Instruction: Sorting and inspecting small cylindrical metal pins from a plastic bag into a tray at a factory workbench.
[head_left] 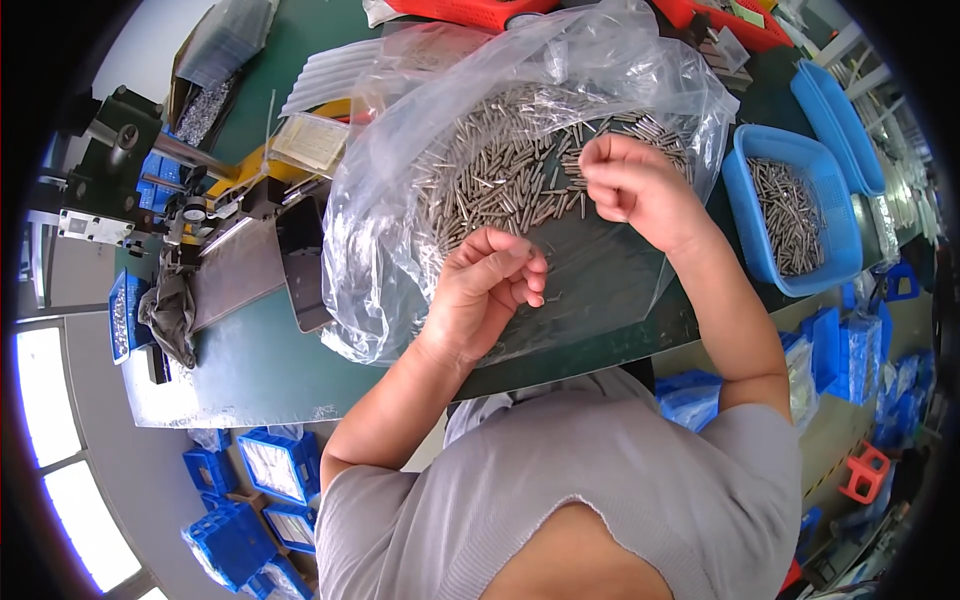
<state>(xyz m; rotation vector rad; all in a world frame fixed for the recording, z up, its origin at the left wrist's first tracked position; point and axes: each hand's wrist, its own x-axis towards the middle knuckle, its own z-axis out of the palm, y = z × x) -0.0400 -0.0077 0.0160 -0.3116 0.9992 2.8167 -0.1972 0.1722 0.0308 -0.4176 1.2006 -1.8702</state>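
Observation:
A heap of small metal pins (500,180) lies in and before a large clear plastic bag (365,240) spread over the green table. My left hand (478,295) is at the near edge of the heap, thumb pressed to the curled fingers; whatever is between them is hidden. Over the right side of the pins, my right hand (645,190) has its thumb and fingers bent together, and what they hold, if anything, is too small to make out. A few loose pins lie between the two hands.
At the right stands a blue plastic basket (742,200) of similar pins, beside another blue tray (835,125). A metal fixture with a dial gauge (193,210) occupies the left. Red baskets (470,12) are at the back. The table's front edge (560,378) runs close to my body.

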